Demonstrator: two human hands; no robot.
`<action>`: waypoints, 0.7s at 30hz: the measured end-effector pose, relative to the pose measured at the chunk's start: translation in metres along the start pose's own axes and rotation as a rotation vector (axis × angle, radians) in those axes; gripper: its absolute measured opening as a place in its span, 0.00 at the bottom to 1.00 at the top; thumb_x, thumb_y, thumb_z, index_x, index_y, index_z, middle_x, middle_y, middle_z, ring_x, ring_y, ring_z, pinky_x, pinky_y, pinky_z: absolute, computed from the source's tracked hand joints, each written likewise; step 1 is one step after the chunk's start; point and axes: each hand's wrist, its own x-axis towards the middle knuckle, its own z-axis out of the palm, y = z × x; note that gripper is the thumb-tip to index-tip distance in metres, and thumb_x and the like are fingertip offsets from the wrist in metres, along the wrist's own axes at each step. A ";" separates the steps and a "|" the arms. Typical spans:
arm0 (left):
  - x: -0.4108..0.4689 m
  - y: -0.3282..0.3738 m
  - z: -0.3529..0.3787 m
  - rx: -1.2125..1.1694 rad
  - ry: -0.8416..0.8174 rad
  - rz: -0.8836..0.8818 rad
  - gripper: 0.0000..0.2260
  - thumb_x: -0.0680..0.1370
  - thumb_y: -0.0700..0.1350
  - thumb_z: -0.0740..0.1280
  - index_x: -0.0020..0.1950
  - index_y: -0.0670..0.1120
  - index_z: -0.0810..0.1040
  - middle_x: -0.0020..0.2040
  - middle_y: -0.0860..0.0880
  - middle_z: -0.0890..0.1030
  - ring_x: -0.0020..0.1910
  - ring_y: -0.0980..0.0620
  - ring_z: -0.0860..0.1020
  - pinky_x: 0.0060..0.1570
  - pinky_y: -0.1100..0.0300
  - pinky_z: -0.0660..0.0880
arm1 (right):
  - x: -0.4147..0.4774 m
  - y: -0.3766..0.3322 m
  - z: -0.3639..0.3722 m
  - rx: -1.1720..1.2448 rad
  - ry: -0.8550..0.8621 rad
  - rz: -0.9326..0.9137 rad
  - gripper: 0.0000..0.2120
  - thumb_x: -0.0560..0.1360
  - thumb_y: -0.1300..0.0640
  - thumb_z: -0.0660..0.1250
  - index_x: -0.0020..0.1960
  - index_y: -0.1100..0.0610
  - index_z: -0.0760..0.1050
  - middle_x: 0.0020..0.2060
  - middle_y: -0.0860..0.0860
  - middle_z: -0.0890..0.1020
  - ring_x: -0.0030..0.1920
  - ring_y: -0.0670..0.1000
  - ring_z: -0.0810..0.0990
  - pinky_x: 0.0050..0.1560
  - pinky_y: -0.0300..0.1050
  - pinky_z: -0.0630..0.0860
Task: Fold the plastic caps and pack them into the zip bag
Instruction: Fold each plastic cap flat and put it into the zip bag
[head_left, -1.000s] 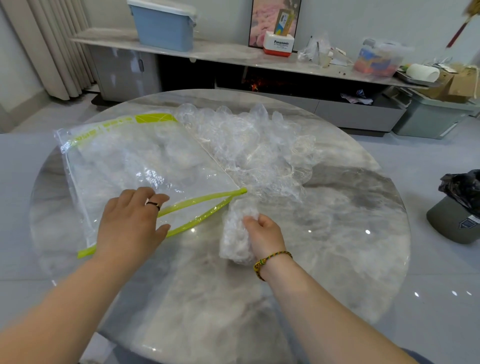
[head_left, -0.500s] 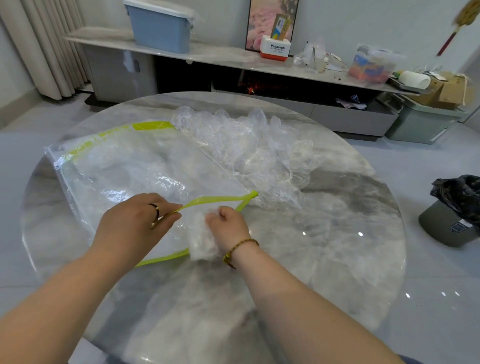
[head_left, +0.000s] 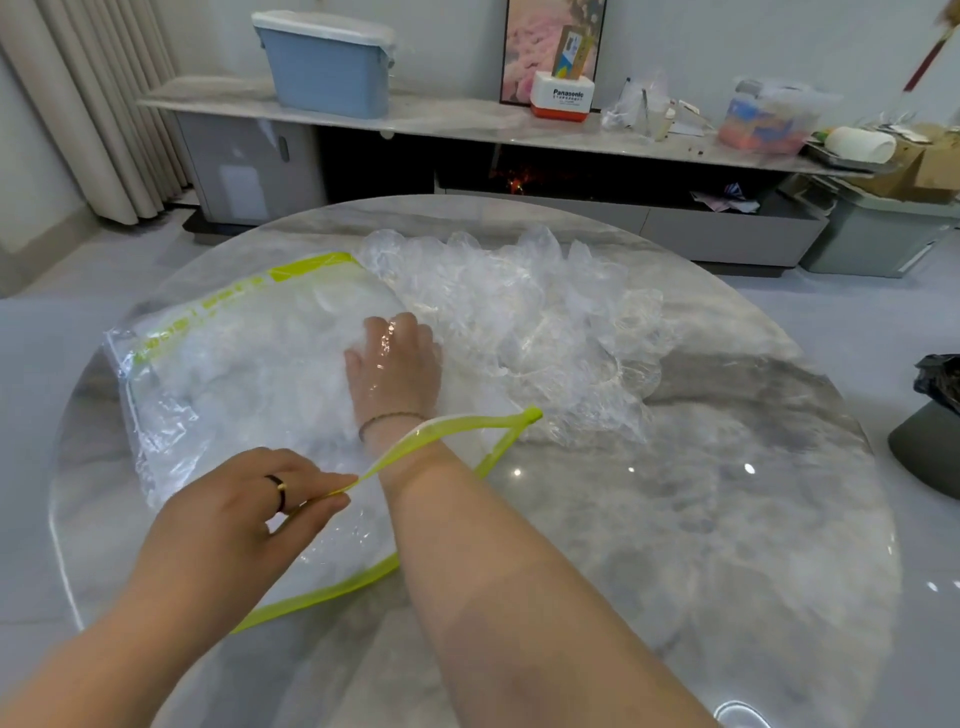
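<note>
The fingers (head_left: 322, 493) of the left hand (head_left: 244, 514) pinch the upper green zip strip (head_left: 483, 420) of the zip bag (head_left: 171, 415). They hold it raised off the worktop (head_left: 675, 545), so the mouth of the bag gapes. A dark ring (head_left: 279, 491) sits on 1 finger of that hand.

The right hand (head_left: 392, 369) is deep inside the bag, seen through the clear plastic, with its forearm passing between the 2 green strips. Its fingers (head_left: 395, 332) reach forward into a white mass of folded caps (head_left: 249, 374). The tips are lost in the plastic, so I cannot tell whether they grip a cap or only press on the heap. A thin bracelet (head_left: 389, 417) circles the wrist just inside the mouth.

The lower zip strip (head_left: 311, 597) lies flat on the worktop. The bag itself lies on the left half of the round marble top, with its printed green edge on the far side.

Just beside the bag, to its right and touching it, a pile of loose clear caps (head_left: 545, 322) spreads across the far middle of the worktop.

Behind the worktop a long low shelf (head_left: 467, 122) carries a blue storage box (head_left: 327, 67) and a small white and red box (head_left: 563, 96). A curtain (head_left: 88, 104) hangs at the left. On the floor at the right stands a grey bin with a black bag (head_left: 935, 384).
</note>
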 end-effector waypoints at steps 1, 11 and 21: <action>0.001 -0.002 -0.001 0.000 0.006 0.006 0.13 0.71 0.64 0.57 0.47 0.66 0.79 0.46 0.67 0.73 0.41 0.71 0.71 0.37 0.76 0.66 | 0.006 0.003 0.001 -0.046 -0.058 0.015 0.13 0.64 0.47 0.72 0.45 0.51 0.78 0.41 0.49 0.79 0.43 0.50 0.79 0.42 0.41 0.71; 0.012 -0.020 0.003 0.138 0.065 0.011 0.13 0.70 0.55 0.58 0.51 0.58 0.76 0.46 0.70 0.72 0.40 0.58 0.72 0.30 0.61 0.71 | 0.027 0.032 0.028 -0.048 -0.362 -0.285 0.12 0.79 0.60 0.52 0.61 0.60 0.68 0.59 0.55 0.73 0.63 0.56 0.66 0.59 0.45 0.60; 0.018 -0.017 0.019 0.450 0.116 0.174 0.12 0.63 0.40 0.64 0.41 0.44 0.85 0.38 0.50 0.80 0.38 0.53 0.71 0.26 0.68 0.69 | -0.007 0.034 0.019 -0.205 -0.407 -0.342 0.25 0.79 0.60 0.43 0.75 0.61 0.49 0.76 0.55 0.46 0.75 0.54 0.45 0.73 0.51 0.42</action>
